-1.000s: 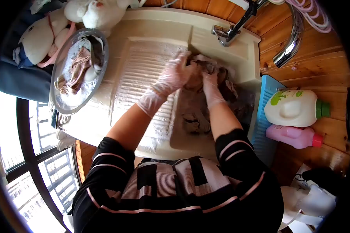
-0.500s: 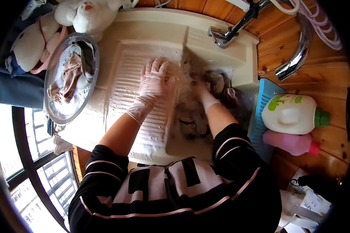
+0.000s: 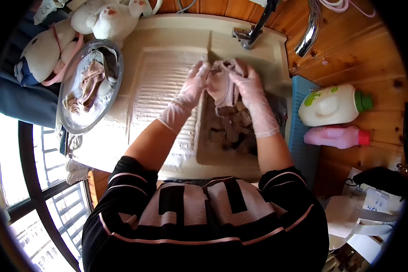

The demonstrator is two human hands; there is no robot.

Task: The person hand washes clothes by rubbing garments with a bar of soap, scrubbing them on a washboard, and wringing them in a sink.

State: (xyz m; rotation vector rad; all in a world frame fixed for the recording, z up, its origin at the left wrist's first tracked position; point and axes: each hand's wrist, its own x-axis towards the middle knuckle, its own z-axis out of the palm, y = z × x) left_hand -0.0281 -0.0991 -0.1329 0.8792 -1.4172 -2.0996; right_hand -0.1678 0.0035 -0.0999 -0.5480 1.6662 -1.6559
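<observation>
Both my hands wear thin clear gloves. Between them, above the sink basin (image 3: 204,156), hangs a small wet pinkish garment (image 3: 222,86) with a darker edge. My left hand (image 3: 196,85) grips its left side, fingers closed at the edge. On the other side my right hand (image 3: 249,88) is closed round the upper right part of the cloth. Below lie dark and brownish wet clothes (image 3: 233,129) in the basin. The ribbed washboard (image 3: 161,104) of the sink is to the left, wet with some suds.
An oval tub (image 3: 62,106) of sudsy clothes stands at the left, near white plush toys (image 3: 109,22). A tap (image 3: 249,38) rises at the back. Right of the sink are a blue board (image 3: 299,106), a white detergent bottle (image 3: 331,106) and a pink bottle (image 3: 333,137).
My right hand has come up out of the basin water with the pinkish garment. My left hand has left the washboard, moved right and taken hold of the garment.
</observation>
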